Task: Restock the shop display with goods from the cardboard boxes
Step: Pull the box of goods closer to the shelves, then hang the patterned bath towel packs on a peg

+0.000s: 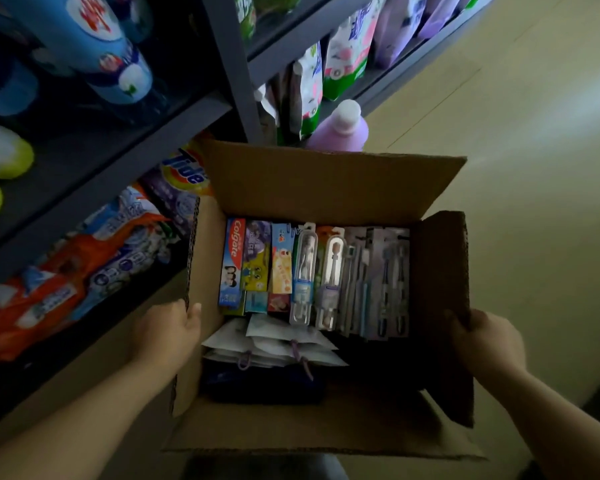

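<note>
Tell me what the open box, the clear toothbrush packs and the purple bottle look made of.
Open brown box: corrugated cardboard, matt; fluted edges show on the flaps. Clear toothbrush packs: likely rigid transparent plastic, glossy highlights over card backing. Purple bottle with white cap: probably smooth opaque plastic.

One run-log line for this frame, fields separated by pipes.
stage: carrying | left hand: grips left flap of open brown cardboard box | right hand: grips right flap | contents: toothpaste cartons, toothbrush packs | shelf: not yet stocked
</note>
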